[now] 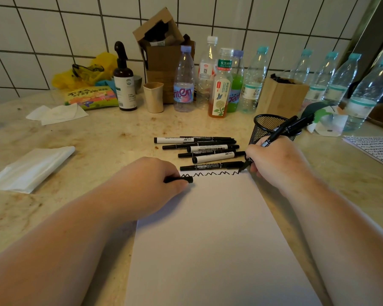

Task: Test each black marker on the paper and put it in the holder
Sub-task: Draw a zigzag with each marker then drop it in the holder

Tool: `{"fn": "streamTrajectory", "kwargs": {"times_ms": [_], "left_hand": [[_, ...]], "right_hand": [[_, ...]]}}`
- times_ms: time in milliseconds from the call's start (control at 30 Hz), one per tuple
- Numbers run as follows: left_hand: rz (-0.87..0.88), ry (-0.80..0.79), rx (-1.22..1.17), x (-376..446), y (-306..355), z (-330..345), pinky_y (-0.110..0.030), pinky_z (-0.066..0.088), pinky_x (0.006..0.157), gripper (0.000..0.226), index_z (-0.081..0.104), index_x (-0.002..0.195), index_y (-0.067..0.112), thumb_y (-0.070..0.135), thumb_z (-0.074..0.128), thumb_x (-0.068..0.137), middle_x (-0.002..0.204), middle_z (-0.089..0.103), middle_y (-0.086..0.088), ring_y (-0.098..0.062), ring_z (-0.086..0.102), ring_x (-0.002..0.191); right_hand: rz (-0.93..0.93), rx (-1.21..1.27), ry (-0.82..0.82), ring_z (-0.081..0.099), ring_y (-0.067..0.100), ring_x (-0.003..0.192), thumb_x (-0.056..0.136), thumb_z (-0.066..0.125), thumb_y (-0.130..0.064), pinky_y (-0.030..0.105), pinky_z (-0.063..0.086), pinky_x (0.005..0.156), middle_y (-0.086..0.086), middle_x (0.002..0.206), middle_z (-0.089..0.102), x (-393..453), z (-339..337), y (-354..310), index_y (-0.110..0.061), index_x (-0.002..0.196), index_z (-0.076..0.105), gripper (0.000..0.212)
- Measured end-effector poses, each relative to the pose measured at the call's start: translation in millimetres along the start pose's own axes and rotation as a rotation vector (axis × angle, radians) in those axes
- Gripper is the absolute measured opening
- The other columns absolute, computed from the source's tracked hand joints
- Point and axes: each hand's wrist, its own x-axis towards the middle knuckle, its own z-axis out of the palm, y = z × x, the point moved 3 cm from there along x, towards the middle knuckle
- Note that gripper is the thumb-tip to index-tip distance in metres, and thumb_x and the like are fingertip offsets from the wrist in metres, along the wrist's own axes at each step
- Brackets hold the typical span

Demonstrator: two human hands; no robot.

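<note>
Hands at mid-frame: the right hand point(274, 160) grips a marker point(272, 139), tip on the paper point(219, 239) ending a zigzag, the left hand point(148, 184) pinches its cap point(181, 180); testing looks done, so recapping, then the holder point(269, 129) right of centre, likely follow.

You've got white paper point(219, 239) w/ black zigzag line point(210, 174), black mesh holder point(266, 129), black-and-white markers point(199, 149), beige mottled table point(97, 138).

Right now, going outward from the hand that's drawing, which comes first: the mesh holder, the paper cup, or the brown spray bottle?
From the right hand:
1. Mesh holder, just behind it.
2. Paper cup, farther back and left.
3. Brown spray bottle, left of the cup.
</note>
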Motion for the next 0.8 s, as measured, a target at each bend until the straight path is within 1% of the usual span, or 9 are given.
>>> {"fn": "streamTrajectory", "kwargs": {"times_ms": [100, 367, 467, 533, 600, 667, 700, 733, 800], "left_hand": [[-0.002, -0.001, 0.001, -0.7, 0.6, -0.3, -0.023, 0.038, 0.048, 0.024, 0.064, 0.077, 0.039, 0.059, 0.054, 0.086, 0.066, 0.061, 0.033, 0.004, 0.057, 0.051], [0.0, 0.002, -0.011, -1.6, 1.0, -0.9, -0.023, 0.038, 0.049, 0.025, 0.065, 0.078, 0.038, 0.059, 0.054, 0.086, 0.067, 0.061, 0.033, 0.009, 0.056, 0.055], [0.008, 0.0, -0.015, -2.1, 1.4, -1.3, -0.023, 0.038, 0.049, 0.025, 0.065, 0.078, 0.038, 0.058, 0.054, 0.086, 0.068, 0.061, 0.034, 0.01, 0.057, 0.058], [0.016, 0.003, -0.018, -2.6, 1.9, -1.4, -0.022, 0.039, 0.05, 0.024, 0.066, 0.08, 0.039, 0.058, 0.054, 0.086, 0.07, 0.061, 0.033, 0.009, 0.057, 0.061], [0.024, 0.011, -0.025, -3.3, 2.4, -1.7, -0.022, 0.039, 0.05, 0.024, 0.067, 0.082, 0.039, 0.058, 0.053, 0.087, 0.07, 0.062, 0.032, 0.007, 0.058, 0.06], [0.042, 0.022, -0.051, -3.8, 3.8, -2.5, -0.021, 0.038, 0.049, 0.023, 0.067, 0.084, 0.039, 0.057, 0.053, 0.089, 0.07, 0.062, 0.03, 0.006, 0.057, 0.058], [0.054, 0.034, -0.068, -3.8, 4.6, -3.5, -0.021, 0.038, 0.048, 0.022, 0.066, 0.086, 0.039, 0.056, 0.053, 0.089, 0.07, 0.062, 0.03, 0.006, 0.057, 0.058], [0.067, 0.051, -0.081, -3.7, 5.5, -4.9, -0.019, 0.038, 0.047, 0.02, 0.066, 0.088, 0.04, 0.055, 0.053, 0.09, 0.071, 0.062, 0.031, 0.006, 0.057, 0.059], [0.085, 0.079, -0.112, -3.9, 7.0, -7.4, -0.012, 0.036, 0.042, 0.017, 0.065, 0.088, 0.04, 0.052, 0.053, 0.091, 0.073, 0.062, 0.03, 0.005, 0.056, 0.058]], "right_hand": [[-0.007, -0.023, -0.004, 0.065, 0.026, 0.079, 0.089, 0.06, -0.034, 0.03, 0.04, 0.059, 0.012, 0.083, 0.071, -2.3, -1.2, -2.8, -0.011, 0.085, 0.071, 0.026], [0.0, -0.088, -0.014, 0.064, 0.028, 0.081, 0.088, 0.058, -0.031, 0.033, 0.043, 0.062, 0.012, 0.086, 0.07, -6.4, -6.5, -7.0, -0.008, 0.087, 0.071, 0.026], [0.006, -0.059, 0.019, 0.065, 0.027, 0.079, 0.085, 0.057, -0.033, 0.032, 0.045, 0.06, 0.01, 0.084, 0.072, -7.1, -8.0, -7.9, -0.012, 0.083, 0.071, 0.024], [0.025, 0.073, 0.062, 0.066, 0.025, 0.077, 0.08, 0.058, -0.034, 0.033, 0.049, 0.06, 0.008, 0.08, 0.072, -6.3, -9.6, -7.5, -0.016, 0.082, 0.071, 0.022], [0.002, 0.255, 0.035, 0.063, 0.022, 0.066, 0.077, 0.061, -0.031, 0.041, 0.054, 0.061, 0.004, 0.067, 0.069, -6.6, -8.2, -9.6, -0.014, 0.077, 0.071, 0.02], [-0.066, 0.429, -0.086, 0.051, 0.017, 0.049, 0.075, 0.067, -0.03, 0.034, 0.044, 0.051, -0.001, 0.052, 0.058, -10.7, -3.8, -14.2, -0.016, 0.069, 0.069, 0.016], [-0.109, 0.525, -0.163, 0.047, 0.014, 0.044, 0.076, 0.07, -0.029, 0.028, 0.039, 0.046, -0.002, 0.05, 0.055, -13.5, -1.1, -16.8, -0.017, 0.066, 0.069, 0.016], [-0.151, 0.613, -0.238, 0.044, 0.013, 0.041, 0.078, 0.073, -0.028, 0.024, 0.036, 0.042, -0.002, 0.05, 0.053, -16.5, 1.4, -19.6, -0.018, 0.067, 0.07, 0.016], [-0.2, 0.741, -0.363, 0.047, 0.014, 0.043, 0.081, 0.075, -0.028, 0.021, 0.037, 0.041, 0.0, 0.052, 0.056, -22.3, 4.3, -25.6, -0.017, 0.071, 0.074, 0.015]]}}
